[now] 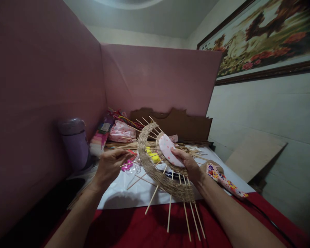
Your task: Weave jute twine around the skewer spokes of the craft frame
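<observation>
My right hand [189,165] grips a half-round woven fan [151,170] near its centre, thumb on the white fabric patch [167,148] with pink dots. The fan has an outer band of twisted brown cord woven across thin wooden sticks [169,215], which fan out past the band. There is an open gap between the band and the inner woven edge. My left hand [110,165] is closed in a pinch at the fan's left side, beside one stick's end. What lies between its fingertips is hidden; something red [132,152] shows just beyond them.
A purple bottle [76,144] stands at the left. Behind the fan lie bundled fabric [122,131], colourful cords [124,117] and cut cardboard [191,125]. A yellow piece [153,155] shows through the fan. A flower-patterned glue-gun-shaped object [224,181] with a black cable lies right.
</observation>
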Tool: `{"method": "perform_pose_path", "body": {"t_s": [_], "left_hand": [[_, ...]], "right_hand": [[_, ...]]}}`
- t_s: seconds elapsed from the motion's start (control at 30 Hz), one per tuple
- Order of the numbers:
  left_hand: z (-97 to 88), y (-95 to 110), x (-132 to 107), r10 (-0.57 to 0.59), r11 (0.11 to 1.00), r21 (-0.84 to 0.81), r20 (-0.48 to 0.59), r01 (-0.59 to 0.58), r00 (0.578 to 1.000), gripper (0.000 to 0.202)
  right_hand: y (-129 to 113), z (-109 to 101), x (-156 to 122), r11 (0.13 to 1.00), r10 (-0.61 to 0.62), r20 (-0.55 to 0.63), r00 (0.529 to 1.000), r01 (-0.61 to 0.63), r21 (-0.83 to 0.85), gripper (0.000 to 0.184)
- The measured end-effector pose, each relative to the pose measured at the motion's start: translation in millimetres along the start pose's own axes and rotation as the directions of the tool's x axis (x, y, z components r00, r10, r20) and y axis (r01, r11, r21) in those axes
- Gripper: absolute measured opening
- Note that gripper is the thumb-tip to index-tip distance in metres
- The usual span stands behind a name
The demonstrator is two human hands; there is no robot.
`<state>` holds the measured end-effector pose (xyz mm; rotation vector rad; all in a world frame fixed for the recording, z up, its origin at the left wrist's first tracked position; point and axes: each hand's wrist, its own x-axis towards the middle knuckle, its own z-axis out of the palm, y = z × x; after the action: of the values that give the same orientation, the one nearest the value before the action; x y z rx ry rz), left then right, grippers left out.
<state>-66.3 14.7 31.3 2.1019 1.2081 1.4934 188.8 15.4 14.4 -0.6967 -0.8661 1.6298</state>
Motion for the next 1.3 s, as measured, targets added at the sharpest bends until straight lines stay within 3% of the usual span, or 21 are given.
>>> {"method": "perform_pose_path", "body": {"t_s": [0.1, 0.2, 0.33, 0.43, 0.57, 0.83, 1.0, 1.1, 1.2, 1.3], "left_hand": [[-0.9, 0.1, 0.1, 0.032, 0.998, 0.053, -0.021, -0.031, 0.999, 0.02], [-1.9, -0.1, -0.7, 0.076, 0.977, 0.208, -0.089, -0.056, 0.993, 0.027], [-1.8, -3.2, -3.0, 0.161, 0.895, 0.442, -0.209, -0.053, 0.965, 0.031], [-1.1, -6.2, -4.1, 0.204, 0.844, 0.534, -0.241, -0.046, 0.949, 0.029], [-0.1, -8.9, -4.2, 0.202, 0.845, 0.532, -0.242, -0.044, 0.949, 0.031], [2.4, -4.4, -5.0, 0.069, 0.861, 0.507, -0.197, 0.041, 0.978, 0.036], [3.1, -3.9, -2.0, -0.07, 0.929, 0.363, -0.025, 0.074, 0.997, 0.032], [3.6, -5.8, 1.7, -0.187, 0.979, 0.092, 0.068, 0.18, 0.98, 0.033], [1.8, -7.5, 5.0, -0.321, 0.917, -0.196, 0.157, 0.348, 0.934, 0.028], [-3.0, -9.6, 6.1, -0.379, 0.813, -0.357, 0.274, 0.46, 0.884, 0.024]], "right_hand": [[-0.2, 0.1, 0.3, 0.999, -0.021, -0.01, 1.0, 0.021, -0.025, 0.015], [0.0, -0.4, 0.9, 0.999, -0.036, -0.01, 0.999, 0.036, -0.036, 0.015], [0.7, -1.9, 2.2, 0.998, -0.05, -0.022, 0.999, 0.049, -0.048, 0.012], [1.1, -2.8, 3.2, 0.997, -0.061, -0.02, 0.998, 0.059, -0.053, 0.01], [1.0, -2.8, 3.4, 0.998, -0.053, -0.049, 0.997, 0.051, -0.033, 0.01], [0.7, 0.5, 0.2, 0.997, -0.038, -0.057, 0.998, 0.035, -0.063, 0.021], [0.8, 1.1, -0.9, 0.996, -0.047, -0.06, 0.997, 0.042, -0.084, 0.021], [0.1, -0.3, -1.2, 0.993, -0.028, -0.046, 0.999, 0.022, -0.112, 0.021], [-1.8, -3.1, -0.5, 0.989, -0.008, -0.035, 0.999, 0.003, -0.146, 0.019], [-4.7, -5.9, 0.3, 0.984, 0.019, -0.04, 0.999, -0.026, -0.175, 0.014]]}}
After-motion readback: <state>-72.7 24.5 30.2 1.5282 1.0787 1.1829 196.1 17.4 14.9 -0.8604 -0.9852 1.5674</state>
